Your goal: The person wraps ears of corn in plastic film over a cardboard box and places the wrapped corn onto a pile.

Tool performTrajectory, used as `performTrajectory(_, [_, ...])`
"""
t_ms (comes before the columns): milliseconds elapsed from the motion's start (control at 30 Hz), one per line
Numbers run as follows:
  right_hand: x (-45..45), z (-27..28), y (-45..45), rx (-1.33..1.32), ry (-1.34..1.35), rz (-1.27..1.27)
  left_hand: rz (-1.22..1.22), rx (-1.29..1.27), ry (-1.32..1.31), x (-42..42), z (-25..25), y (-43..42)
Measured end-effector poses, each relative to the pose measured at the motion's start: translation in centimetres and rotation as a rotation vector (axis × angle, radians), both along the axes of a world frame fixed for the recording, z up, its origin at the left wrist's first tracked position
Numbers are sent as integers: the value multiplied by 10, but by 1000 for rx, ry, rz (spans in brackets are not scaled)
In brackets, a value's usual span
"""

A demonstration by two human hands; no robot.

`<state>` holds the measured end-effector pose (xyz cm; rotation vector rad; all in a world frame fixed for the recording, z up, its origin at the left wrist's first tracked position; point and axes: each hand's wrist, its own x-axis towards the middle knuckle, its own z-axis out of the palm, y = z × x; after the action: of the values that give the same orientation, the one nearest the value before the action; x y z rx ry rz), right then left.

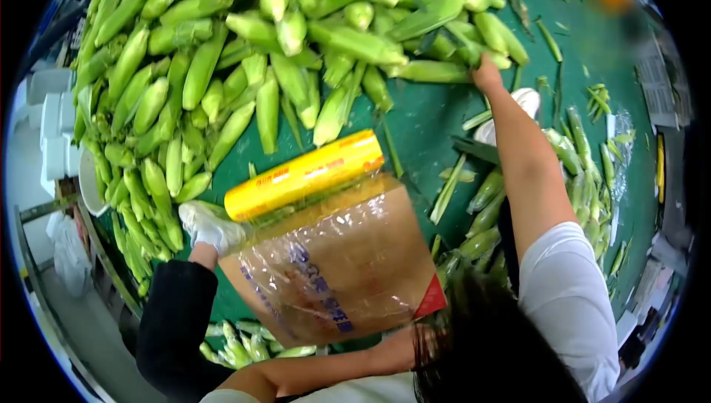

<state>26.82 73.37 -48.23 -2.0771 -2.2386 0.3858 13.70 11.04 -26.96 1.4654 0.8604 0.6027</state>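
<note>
Near the right edge of a big heap of green corn in husks, my right hand closes on the end of an ear of corn. Leaves partly cover its fingers. My left forearm runs along the bottom of the view, and my left hand lies by the near edge of a cardboard box; hair hides its fingers. Clear plastic film covers the top of the box. At the box's far edge rests a yellow roll with red print.
Wrapped ears of corn lie right of the box, with more below it. Loose husk leaves litter the green floor. White shoes flank the box. White foam boxes stand at the left.
</note>
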Motion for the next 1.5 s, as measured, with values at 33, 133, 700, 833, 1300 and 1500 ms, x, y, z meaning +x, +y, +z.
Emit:
performTrajectory(33, [-15,14,-16,-58,18,-101,40,-138,25,-14,18,24])
performTrajectory(133, [-7,61,-94,-121,-54,-52,252,55,25,-37,24,55])
performTrajectory(700, [-69,240,-522,-165,32,16,595,316,868,-229,64,50])
performTrajectory(833, [-60,219,-564,-368,-36,-26,510,256,1049,-225,36,1])
performTrajectory(1300, [-182,230,-525,31,601,900,364,629,803,-245,3,-93])
performTrajectory(1500, [-176,220,-503,-60,424,1075,382,654,1001,-264,-13,-88])
